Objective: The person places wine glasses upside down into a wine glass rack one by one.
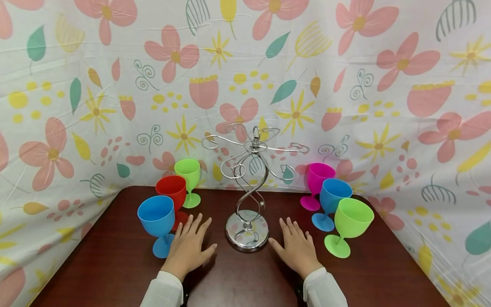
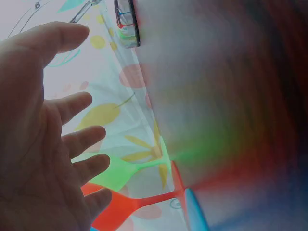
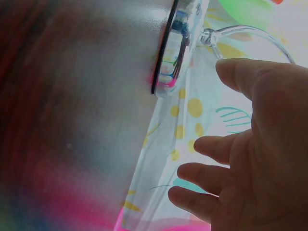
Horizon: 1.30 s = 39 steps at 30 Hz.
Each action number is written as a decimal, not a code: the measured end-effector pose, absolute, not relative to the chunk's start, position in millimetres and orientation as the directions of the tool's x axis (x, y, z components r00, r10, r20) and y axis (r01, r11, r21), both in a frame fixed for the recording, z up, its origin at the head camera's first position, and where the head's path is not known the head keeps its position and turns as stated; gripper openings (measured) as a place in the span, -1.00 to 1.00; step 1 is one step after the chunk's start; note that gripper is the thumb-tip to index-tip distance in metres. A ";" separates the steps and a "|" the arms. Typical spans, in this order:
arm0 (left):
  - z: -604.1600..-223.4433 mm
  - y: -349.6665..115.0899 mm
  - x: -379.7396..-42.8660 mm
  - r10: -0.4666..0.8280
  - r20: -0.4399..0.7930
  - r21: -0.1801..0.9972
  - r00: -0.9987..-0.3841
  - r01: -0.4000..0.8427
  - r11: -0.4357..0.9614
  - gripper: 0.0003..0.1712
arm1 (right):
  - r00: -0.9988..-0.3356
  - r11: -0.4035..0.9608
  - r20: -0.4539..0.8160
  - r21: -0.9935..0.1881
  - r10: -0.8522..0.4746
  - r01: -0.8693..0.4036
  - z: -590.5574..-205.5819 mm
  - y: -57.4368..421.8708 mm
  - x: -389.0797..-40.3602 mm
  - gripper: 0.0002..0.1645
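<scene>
The left hand (image 1: 189, 246) is palm down with its fingers and thumb spread, holding nothing. The right hand (image 1: 297, 248) is spread in the same way and also holds nothing. Whether the fingertips touch the table (image 1: 230, 288) I cannot tell. White sleeves (image 1: 324, 290) reach down to both wrists.

Between the hands is a shiny metal stand (image 1: 254, 146), upright, its round base (image 1: 247, 232) toward three o'clock of the left hand and ten o'clock of the right, apart from both. Twisted wires rise from the base to curled arms that spread outward, with a small ring on top.

Six stemmed cups stand upright in two rows. From the left hand, a blue cup (image 1: 156, 215) is just beside at ten o'clock, a red cup (image 1: 168, 187) at eleven, its foot partly hidden by the fingers, and a green cup (image 1: 188, 170) at twelve. From the right hand, another green cup (image 1: 354, 217) is near at two o'clock, a second blue cup (image 1: 333, 194) between one and two, and a pink cup (image 1: 317, 175) farther off at one.

The tabletop is dark reddish brown. Beyond it, at twelve o'clock, hangs a white flowered cloth (image 1: 211, 59).
</scene>
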<state>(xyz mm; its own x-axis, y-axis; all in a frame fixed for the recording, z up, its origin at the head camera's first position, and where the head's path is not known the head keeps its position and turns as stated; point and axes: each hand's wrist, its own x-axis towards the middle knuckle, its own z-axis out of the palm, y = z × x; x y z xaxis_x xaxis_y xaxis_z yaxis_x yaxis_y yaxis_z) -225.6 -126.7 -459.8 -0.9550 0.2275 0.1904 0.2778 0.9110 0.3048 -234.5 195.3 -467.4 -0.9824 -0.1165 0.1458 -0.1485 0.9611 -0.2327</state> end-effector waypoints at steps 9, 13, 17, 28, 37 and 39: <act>-420.9 -125.3 -208.3 0.257 0.326 0.249 -0.910 0.345 0.905 -0.05 | -0.983 0.959 0.139 -0.240 -0.118 -0.149 -466.3 195.0 -236.3 -0.04; -396.4 -125.5 -196.7 0.282 0.406 0.265 -0.869 0.407 0.874 -0.04 | -0.985 0.960 0.130 -0.240 -0.113 -0.141 -465.3 195.3 -235.8 -0.04; -377.8 -131.9 -186.9 0.287 0.475 0.275 -0.832 0.450 0.850 -0.06 | -0.985 0.959 0.129 -0.246 -0.113 -0.142 -464.7 195.4 -234.7 -0.04; -362.4 -177.9 -177.7 0.146 0.491 0.284 -0.859 0.316 0.905 -0.08 | -0.987 0.954 0.113 -0.264 -0.114 -0.141 -465.7 195.3 -233.0 -0.05; -365.5 -189.4 -181.9 0.144 0.466 0.257 -0.873 0.289 0.922 -0.36 | -0.985 0.953 0.122 -0.261 -0.123 -0.152 -465.1 195.6 -231.4 -0.07; -367.1 -189.9 -181.9 0.147 0.493 0.255 -0.858 0.304 0.918 -0.51 | -0.985 0.953 0.120 -0.262 -0.123 -0.151 -465.0 195.8 -231.4 -0.07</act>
<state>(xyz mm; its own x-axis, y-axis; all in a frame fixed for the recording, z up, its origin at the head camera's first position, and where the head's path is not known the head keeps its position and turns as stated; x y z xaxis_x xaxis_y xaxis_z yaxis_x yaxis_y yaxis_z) -181.9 -189.9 -367.1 -0.8578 0.1469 0.4926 0.3038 0.9179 0.2553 -231.4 195.8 -465.0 -0.9852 -0.1233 0.1195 -0.1510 0.9533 -0.2616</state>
